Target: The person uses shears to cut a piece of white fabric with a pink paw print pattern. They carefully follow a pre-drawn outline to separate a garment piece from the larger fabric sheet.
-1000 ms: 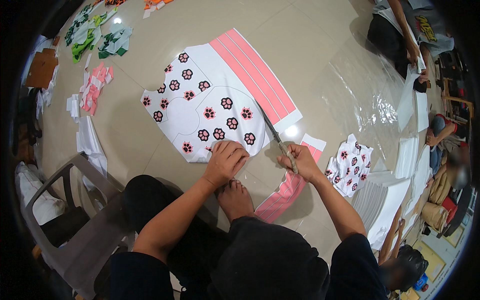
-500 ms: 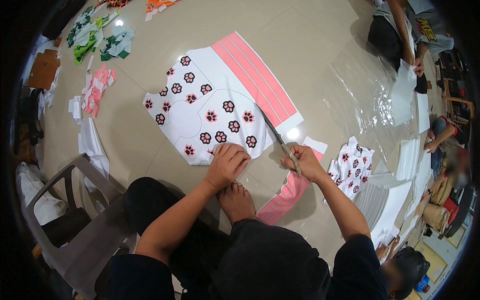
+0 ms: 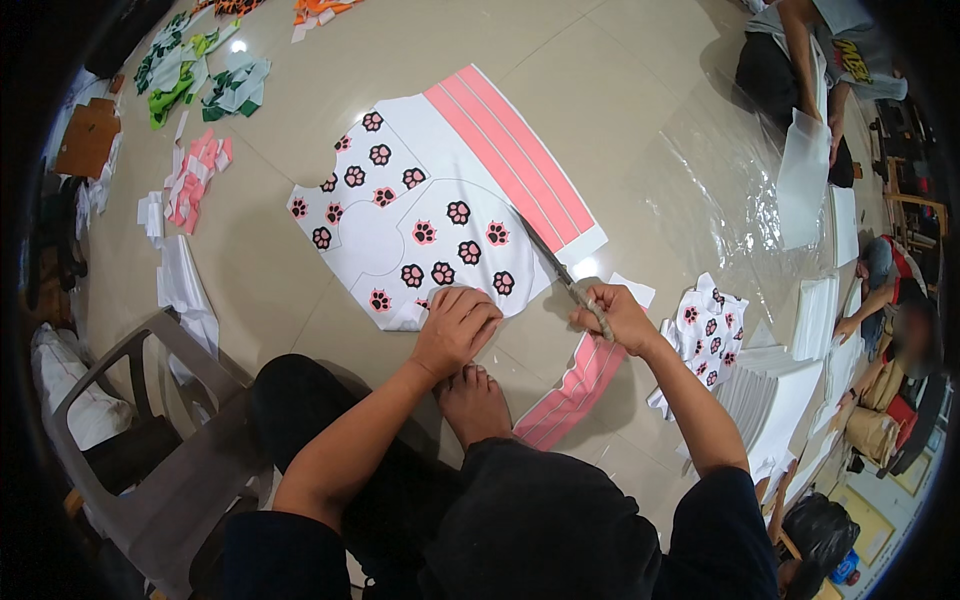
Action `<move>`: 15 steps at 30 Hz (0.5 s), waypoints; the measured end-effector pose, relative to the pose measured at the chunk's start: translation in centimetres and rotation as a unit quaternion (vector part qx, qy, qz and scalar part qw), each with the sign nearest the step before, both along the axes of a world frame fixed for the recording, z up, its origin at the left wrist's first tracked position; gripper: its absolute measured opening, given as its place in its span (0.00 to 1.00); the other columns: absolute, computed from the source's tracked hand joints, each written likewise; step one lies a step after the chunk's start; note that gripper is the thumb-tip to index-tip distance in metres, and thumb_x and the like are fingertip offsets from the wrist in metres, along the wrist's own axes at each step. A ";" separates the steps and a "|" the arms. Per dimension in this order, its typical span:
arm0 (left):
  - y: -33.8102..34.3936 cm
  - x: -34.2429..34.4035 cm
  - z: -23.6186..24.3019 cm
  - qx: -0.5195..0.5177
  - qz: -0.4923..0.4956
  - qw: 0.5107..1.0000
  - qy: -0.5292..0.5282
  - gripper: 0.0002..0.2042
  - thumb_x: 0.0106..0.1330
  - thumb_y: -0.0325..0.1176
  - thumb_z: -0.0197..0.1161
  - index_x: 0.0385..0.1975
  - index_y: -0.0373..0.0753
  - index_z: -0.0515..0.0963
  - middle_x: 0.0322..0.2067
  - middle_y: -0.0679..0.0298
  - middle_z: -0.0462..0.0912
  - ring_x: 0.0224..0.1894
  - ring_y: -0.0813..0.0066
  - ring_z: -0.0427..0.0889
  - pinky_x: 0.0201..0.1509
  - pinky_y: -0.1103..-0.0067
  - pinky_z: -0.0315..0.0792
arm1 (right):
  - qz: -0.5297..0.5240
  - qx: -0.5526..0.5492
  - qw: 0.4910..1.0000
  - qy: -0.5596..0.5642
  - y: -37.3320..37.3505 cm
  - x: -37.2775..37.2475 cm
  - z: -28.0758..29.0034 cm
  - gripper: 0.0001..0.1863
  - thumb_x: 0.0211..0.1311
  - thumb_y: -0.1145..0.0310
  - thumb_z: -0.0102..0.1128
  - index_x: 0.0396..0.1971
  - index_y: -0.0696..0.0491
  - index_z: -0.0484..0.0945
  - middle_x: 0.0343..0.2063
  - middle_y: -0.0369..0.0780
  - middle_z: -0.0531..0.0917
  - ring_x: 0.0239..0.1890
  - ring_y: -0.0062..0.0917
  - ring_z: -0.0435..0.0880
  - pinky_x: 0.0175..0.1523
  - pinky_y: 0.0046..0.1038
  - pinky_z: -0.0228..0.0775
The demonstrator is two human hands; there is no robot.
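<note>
At the far left, a white sack (image 3: pixel 75 395) lies behind a grey plastic armchair (image 3: pixel 150 425), which fills the lower left of the frame. Above them, at the upper left, is a brown cardboard piece (image 3: pixel 87 142); to its right lie green fabric scraps (image 3: pixel 178 72), with pink fabric scraps (image 3: pixel 198 175) lower down and a crumpled white scrap (image 3: pixel 187 290) beneath those.

The paw-print fabric (image 3: pixel 440 225) lies spread on the tiled floor (image 3: pixel 620 90) at the centre of the frame, its pink striped band toward the upper right. The left hand (image 3: pixel 457 328) rests on its lower edge with fingers bent and close together; whether they pinch the cloth cannot be told. A bare foot (image 3: pixel 473 408) is just below.

Right of centre, the right hand (image 3: pixel 612 318) is closed around the wrapped handles of scissors (image 3: pixel 555 258), whose blades reach up-left to the fabric beside the striped band. A pink striped strip (image 3: pixel 565 405) lies below that hand. Farther right are a crumpled paw-print piece (image 3: pixel 708 325), a stack of white sheets (image 3: pixel 765 400) and, above, clear plastic sheeting (image 3: pixel 715 190). At the upper right, a co-worker (image 3: pixel 800 60) has a white sheet (image 3: pixel 804 185) in front of them.
</note>
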State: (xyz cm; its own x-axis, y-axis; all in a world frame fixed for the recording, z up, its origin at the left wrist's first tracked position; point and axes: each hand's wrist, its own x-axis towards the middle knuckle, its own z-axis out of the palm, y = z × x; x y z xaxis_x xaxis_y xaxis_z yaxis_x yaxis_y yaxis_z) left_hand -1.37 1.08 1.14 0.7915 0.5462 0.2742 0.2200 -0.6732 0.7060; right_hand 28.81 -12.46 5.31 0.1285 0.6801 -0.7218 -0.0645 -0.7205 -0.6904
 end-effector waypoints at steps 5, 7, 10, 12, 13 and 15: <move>0.0 -0.2 -0.3 0.001 0.001 1.000 0.003 0.09 0.65 0.32 0.74 0.44 0.44 0.86 0.46 0.64 0.83 0.54 0.59 0.81 0.62 0.62 0.69 | 0.028 -0.018 0.999 0.002 1.8 0.6 0.7 0.16 0.67 0.68 0.79 0.29 0.51 0.76 0.20 0.31 0.80 0.18 0.12 0.76 0.25 0.20 0.67; 0.0 -0.1 -0.3 0.001 0.001 1.000 0.003 0.09 0.65 0.32 0.74 0.43 0.44 0.86 0.46 0.64 0.83 0.54 0.59 0.81 0.62 0.62 0.69 | 0.030 -0.018 0.999 0.002 2.2 0.7 0.7 0.16 0.67 0.68 0.79 0.28 0.51 0.76 0.20 0.31 0.80 0.18 0.12 0.76 0.24 0.20 0.68; 0.0 -0.1 -0.3 0.003 0.000 1.000 0.005 0.09 0.65 0.32 0.74 0.43 0.44 0.86 0.46 0.64 0.83 0.54 0.60 0.81 0.62 0.62 0.69 | 0.037 -0.017 0.999 0.003 2.4 1.1 0.4 0.16 0.67 0.68 0.79 0.28 0.51 0.76 0.20 0.32 0.81 0.17 0.12 0.76 0.24 0.20 0.68; 0.0 -0.1 -0.4 0.003 -0.002 1.000 0.006 0.09 0.65 0.32 0.74 0.43 0.44 0.86 0.46 0.64 0.83 0.54 0.60 0.81 0.62 0.62 0.69 | 0.041 -0.015 0.999 0.003 2.5 1.3 0.4 0.17 0.67 0.68 0.79 0.28 0.51 0.75 0.20 0.32 0.81 0.18 0.12 0.76 0.24 0.20 0.68; 0.0 -0.1 -0.4 0.006 -0.002 1.000 0.005 0.09 0.65 0.32 0.74 0.43 0.44 0.86 0.46 0.65 0.83 0.54 0.60 0.81 0.62 0.62 0.69 | 0.041 -0.016 0.999 0.005 2.4 1.5 0.2 0.17 0.68 0.68 0.79 0.28 0.51 0.75 0.20 0.31 0.81 0.18 0.11 0.76 0.24 0.20 0.68; 0.0 -0.1 -0.6 0.011 -0.002 1.000 0.004 0.09 0.65 0.33 0.74 0.43 0.45 0.86 0.46 0.65 0.83 0.54 0.60 0.81 0.62 0.62 0.69 | 0.041 -0.017 0.999 0.009 2.5 1.6 -0.1 0.17 0.68 0.68 0.79 0.27 0.51 0.75 0.20 0.31 0.81 0.18 0.11 0.76 0.24 0.20 0.68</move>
